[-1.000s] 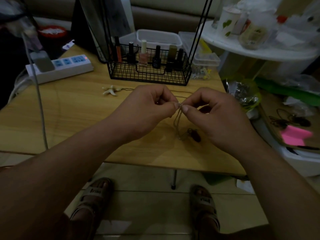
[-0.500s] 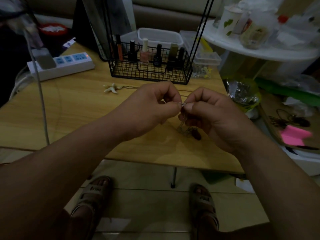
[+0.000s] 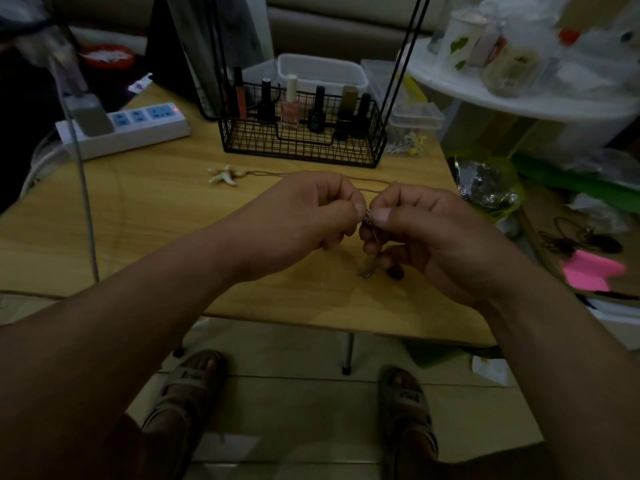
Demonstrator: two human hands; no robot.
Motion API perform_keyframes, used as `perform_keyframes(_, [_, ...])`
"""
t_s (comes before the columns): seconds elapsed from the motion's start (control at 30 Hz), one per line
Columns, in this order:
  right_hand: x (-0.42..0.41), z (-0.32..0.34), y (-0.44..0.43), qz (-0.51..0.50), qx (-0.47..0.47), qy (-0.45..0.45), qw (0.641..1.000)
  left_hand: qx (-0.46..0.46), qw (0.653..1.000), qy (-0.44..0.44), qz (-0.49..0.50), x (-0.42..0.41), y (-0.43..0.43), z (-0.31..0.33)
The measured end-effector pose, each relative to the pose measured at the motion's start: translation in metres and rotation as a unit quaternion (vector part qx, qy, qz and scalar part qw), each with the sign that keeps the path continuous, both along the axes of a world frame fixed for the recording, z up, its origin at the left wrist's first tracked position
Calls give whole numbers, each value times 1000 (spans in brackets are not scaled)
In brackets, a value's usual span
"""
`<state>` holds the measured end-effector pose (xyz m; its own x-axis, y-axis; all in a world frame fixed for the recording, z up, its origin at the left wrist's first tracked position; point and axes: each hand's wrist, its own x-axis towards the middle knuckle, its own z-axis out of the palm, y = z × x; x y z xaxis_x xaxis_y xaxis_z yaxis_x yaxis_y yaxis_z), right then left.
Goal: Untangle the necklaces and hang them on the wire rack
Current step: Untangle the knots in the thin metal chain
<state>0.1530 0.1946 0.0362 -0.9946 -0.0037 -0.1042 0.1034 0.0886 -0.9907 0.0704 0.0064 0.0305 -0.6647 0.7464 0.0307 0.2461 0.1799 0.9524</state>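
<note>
Left hand [image 3: 304, 216] and right hand [image 3: 426, 237] each pinch the thin silver chain necklace [image 3: 372, 233], thumbs nearly touching; its chain hangs straight down to the light wooden table [image 3: 138, 220]; the black wire rack [image 3: 301, 147] stands just beyond both hands.

A thin chain necklace [image 3: 375, 233] hangs from its clasp, pinched between the left hand [image 3: 311, 216] and right hand [image 3: 429, 237]. Its dark pendant [image 3: 396, 271] rests on the surface [image 3: 138, 220]. A starfish necklace [image 3: 224, 174] lies flat near the upright black wire rack [image 3: 301, 143].
</note>
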Motion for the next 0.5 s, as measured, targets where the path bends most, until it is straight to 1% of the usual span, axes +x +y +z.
perform_keyframes(0.17, [-1,-2,-1,-17,15,21,1000,-6,1000,9,-9,-3,0,-1])
perform_keyframes(0.23, [-1,-4,-2,-38,61,35,997,-14,1000,14,-11,-5,-1,-2])
perform_keyframes(0.33, [0,-5,-7,-65,162,63,983,-30,999,33,-6,-4,0,-4])
perform_keyframes(0.4, [0,-4,-9,-81,179,72,978,-23,999,35,-1,-4,1,-6])
perform_keyframes(0.5, [-1,-2,-10,-77,186,66,977,11,1000,7,9,-7,0,-6])
